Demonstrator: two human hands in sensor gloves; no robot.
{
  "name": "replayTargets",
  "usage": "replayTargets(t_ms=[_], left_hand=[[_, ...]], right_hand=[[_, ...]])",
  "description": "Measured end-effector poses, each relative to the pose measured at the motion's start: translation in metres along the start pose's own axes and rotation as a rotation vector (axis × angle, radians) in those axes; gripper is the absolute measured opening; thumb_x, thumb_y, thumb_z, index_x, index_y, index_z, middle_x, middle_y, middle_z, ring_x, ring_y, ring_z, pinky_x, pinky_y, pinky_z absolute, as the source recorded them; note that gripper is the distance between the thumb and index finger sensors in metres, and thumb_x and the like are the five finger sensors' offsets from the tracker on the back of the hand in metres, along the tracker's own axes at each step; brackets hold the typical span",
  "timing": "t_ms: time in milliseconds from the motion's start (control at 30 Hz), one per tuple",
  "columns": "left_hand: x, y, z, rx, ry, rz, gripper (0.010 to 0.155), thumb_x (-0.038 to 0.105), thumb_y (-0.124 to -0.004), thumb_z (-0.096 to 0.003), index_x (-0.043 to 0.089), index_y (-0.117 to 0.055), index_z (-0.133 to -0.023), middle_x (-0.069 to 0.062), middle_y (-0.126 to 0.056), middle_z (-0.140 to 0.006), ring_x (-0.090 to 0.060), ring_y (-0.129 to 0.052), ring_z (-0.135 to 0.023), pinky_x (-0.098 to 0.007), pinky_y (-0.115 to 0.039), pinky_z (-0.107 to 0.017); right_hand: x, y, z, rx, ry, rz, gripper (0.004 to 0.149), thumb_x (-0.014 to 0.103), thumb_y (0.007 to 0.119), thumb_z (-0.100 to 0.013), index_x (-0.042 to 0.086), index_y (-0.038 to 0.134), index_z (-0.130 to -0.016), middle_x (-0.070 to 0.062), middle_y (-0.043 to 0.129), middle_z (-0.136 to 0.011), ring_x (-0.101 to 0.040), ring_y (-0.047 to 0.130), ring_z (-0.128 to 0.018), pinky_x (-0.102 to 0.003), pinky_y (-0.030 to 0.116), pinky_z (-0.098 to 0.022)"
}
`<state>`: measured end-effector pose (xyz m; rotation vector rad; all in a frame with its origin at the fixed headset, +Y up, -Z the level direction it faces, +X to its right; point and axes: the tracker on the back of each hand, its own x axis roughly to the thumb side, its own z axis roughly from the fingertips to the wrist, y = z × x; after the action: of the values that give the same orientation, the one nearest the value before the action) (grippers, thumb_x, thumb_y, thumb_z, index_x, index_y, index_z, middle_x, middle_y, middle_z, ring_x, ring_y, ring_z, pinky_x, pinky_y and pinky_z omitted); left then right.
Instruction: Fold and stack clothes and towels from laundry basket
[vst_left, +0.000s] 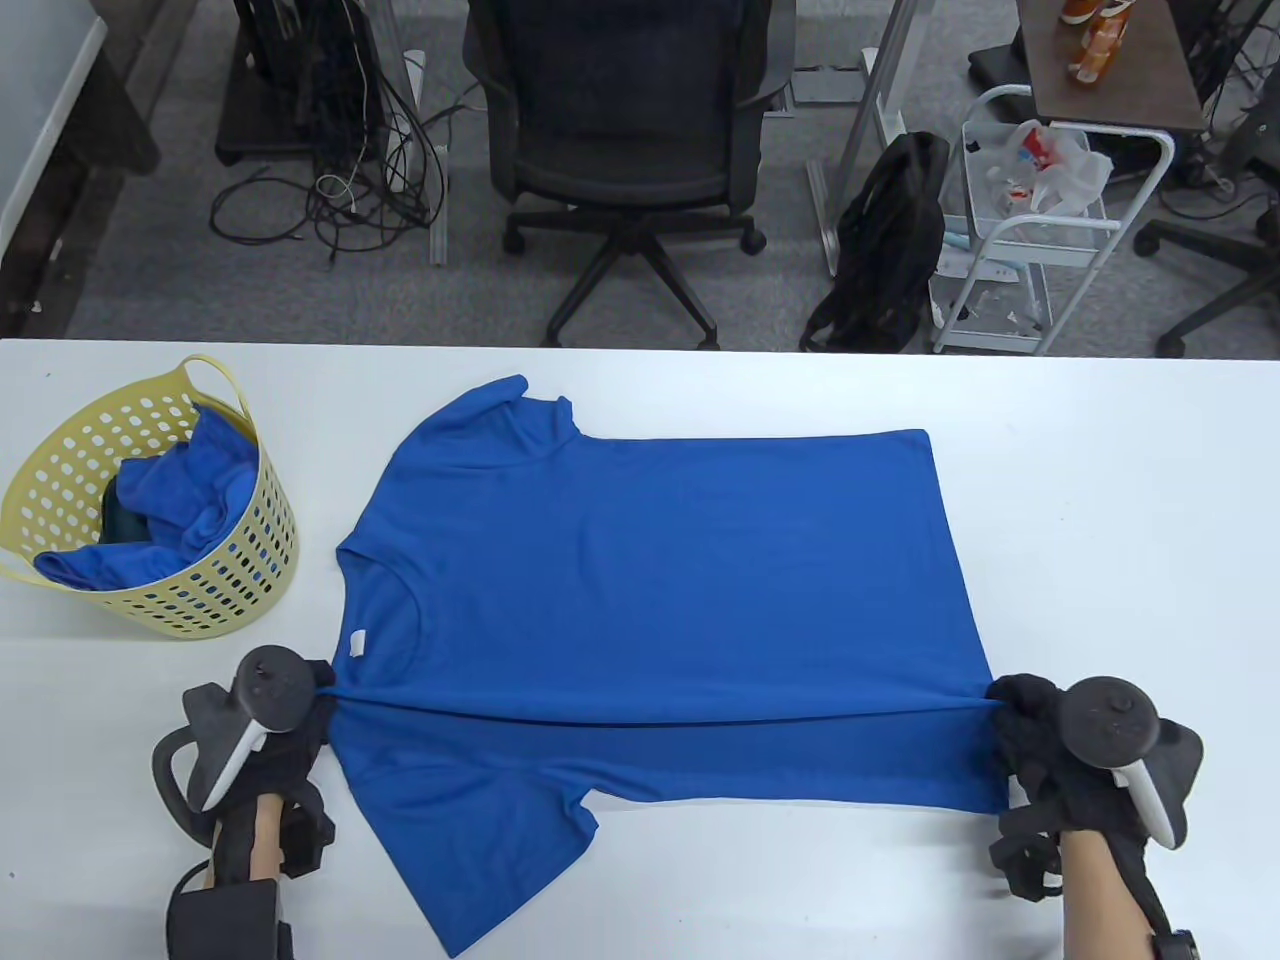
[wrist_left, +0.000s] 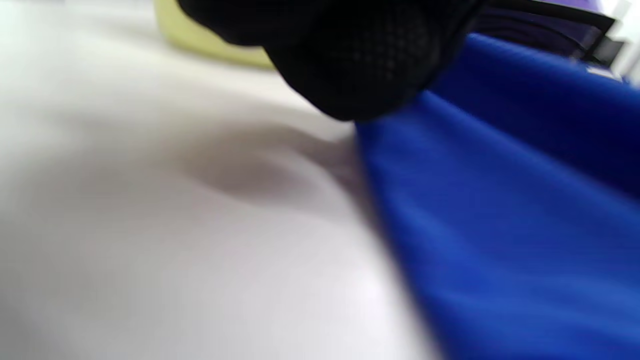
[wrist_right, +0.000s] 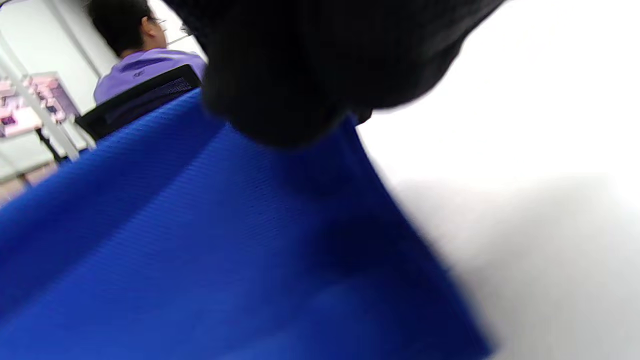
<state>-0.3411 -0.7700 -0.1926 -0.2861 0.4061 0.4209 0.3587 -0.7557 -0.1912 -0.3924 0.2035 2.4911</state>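
Observation:
A blue T-shirt (vst_left: 650, 580) lies spread on the white table (vst_left: 1100, 480), collar to the left, hem to the right. My left hand (vst_left: 305, 705) pinches the shirt at the near shoulder beside the collar. My right hand (vst_left: 1015, 715) pinches the hem at the near right. The cloth between them is lifted into a taut ridge, with the near sleeve (vst_left: 470, 840) lying flat below it. The left wrist view shows the gloved fingers (wrist_left: 360, 65) on the blue cloth (wrist_left: 500, 200). The right wrist view shows the fingers (wrist_right: 300, 75) gripping the cloth (wrist_right: 200, 240).
A yellow perforated laundry basket (vst_left: 240, 570) stands at the table's left and holds more blue cloth (vst_left: 180, 490). Beyond the table's far edge are an office chair (vst_left: 625, 130), a black bag (vst_left: 890, 250) and a white cart (vst_left: 1040, 240).

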Motion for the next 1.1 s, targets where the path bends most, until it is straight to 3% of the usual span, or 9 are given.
replayTargets(t_ms=[133,300,367,467,600,733,867,1000,1100], left_hand=[[-0.009,0.0,-0.001,0.018,-0.001,0.371,0.043,0.031,-0.078,-0.0609,0.024,-0.072,-0.103,-0.016,-0.082,-0.105,-0.004,-0.106,-0.065,-0.015,-0.099,-0.04],[0.006,0.038,0.033,0.551,-0.348,0.506,0.042,0.031,-0.074,-0.0591,0.033,-0.065,-0.1,-0.008,-0.069,-0.114,-0.011,-0.092,-0.092,-0.024,-0.092,-0.063],[0.003,0.049,0.046,0.614,-0.472,0.454,0.041,0.031,-0.077,-0.0573,0.037,-0.068,-0.097,-0.004,-0.062,-0.118,-0.018,-0.079,-0.102,-0.03,-0.083,-0.07],[-0.009,0.041,0.047,0.55,-0.483,0.265,0.04,0.031,-0.08,-0.056,0.034,-0.073,-0.095,-0.005,-0.067,-0.116,-0.019,-0.083,-0.1,-0.032,-0.085,-0.069],[-0.012,0.007,0.032,0.216,-0.391,-0.207,0.04,0.034,-0.084,-0.054,0.034,-0.078,-0.094,-0.007,-0.07,-0.117,-0.023,-0.084,-0.101,-0.033,-0.085,-0.069],[-0.005,-0.019,0.023,0.011,-0.313,-0.488,0.041,0.036,-0.085,-0.0519,0.033,-0.079,-0.093,-0.005,-0.069,-0.117,-0.022,-0.081,-0.102,-0.033,-0.084,-0.07],[-0.002,-0.017,0.023,-0.05,-0.288,-0.481,0.043,0.038,-0.084,-0.0538,0.032,-0.076,-0.096,-0.005,-0.063,-0.121,-0.025,-0.075,-0.107,-0.037,-0.079,-0.073],[-0.006,-0.012,0.021,-0.126,-0.259,-0.386,0.063,0.068,-0.073,-0.0479,0.031,-0.074,-0.099,-0.012,-0.056,-0.125,-0.032,-0.067,-0.111,-0.043,-0.073,-0.076],[-0.007,-0.014,0.021,-0.057,-0.216,-0.363,0.049,0.061,-0.071,-0.0506,0.034,-0.08,-0.089,-0.01,-0.06,-0.122,-0.031,-0.07,-0.108,-0.043,-0.074,-0.074]], right_hand=[[-0.012,0.005,-0.007,0.036,-0.008,-0.273,0.04,0.011,0.071,-0.062,0.0,0.071,-0.1,-0.037,0.071,-0.102,-0.024,0.095,-0.077,-0.037,0.091,-0.052],[0.012,-0.021,0.011,-0.314,-0.388,-0.466,0.038,0.01,0.069,-0.06,0.011,0.069,-0.098,-0.028,0.058,-0.112,-0.027,0.08,-0.092,-0.051,0.067,-0.068],[0.018,-0.033,0.023,-0.392,-0.497,-0.396,0.037,0.01,0.07,-0.059,0.013,0.072,-0.096,-0.026,0.058,-0.113,-0.026,0.079,-0.094,-0.05,0.065,-0.069],[0.013,-0.034,0.028,-0.307,-0.48,-0.22,0.034,0.01,0.072,-0.06,0.009,0.077,-0.094,-0.027,0.061,-0.113,-0.03,0.081,-0.093,-0.052,0.063,-0.07],[-0.002,-0.009,0.014,0.049,-0.283,0.117,0.034,0.013,0.073,-0.062,0.008,0.078,-0.095,-0.026,0.061,-0.114,-0.032,0.079,-0.095,-0.053,0.061,-0.072],[-0.006,0.01,0.009,0.207,-0.192,0.255,0.034,0.013,0.074,-0.062,0.007,0.077,-0.096,-0.024,0.059,-0.116,-0.031,0.075,-0.098,-0.053,0.057,-0.073],[0.003,0.014,0.014,0.286,-0.165,0.373,0.038,0.025,0.072,-0.065,0.006,0.078,-0.098,-0.022,0.055,-0.119,-0.035,0.065,-0.104,-0.057,0.05,-0.075],[0.008,0.021,0.015,0.192,-0.151,0.463,0.04,0.034,0.072,-0.064,0.006,0.084,-0.09,-0.018,0.058,-0.118,-0.04,0.063,-0.104,-0.061,0.051,-0.074],[0.013,0.028,0.014,0.137,-0.145,0.589,0.039,0.037,0.083,-0.057,0.012,0.085,-0.086,-0.017,0.061,-0.116,-0.042,0.066,-0.103,-0.068,0.056,-0.072]])
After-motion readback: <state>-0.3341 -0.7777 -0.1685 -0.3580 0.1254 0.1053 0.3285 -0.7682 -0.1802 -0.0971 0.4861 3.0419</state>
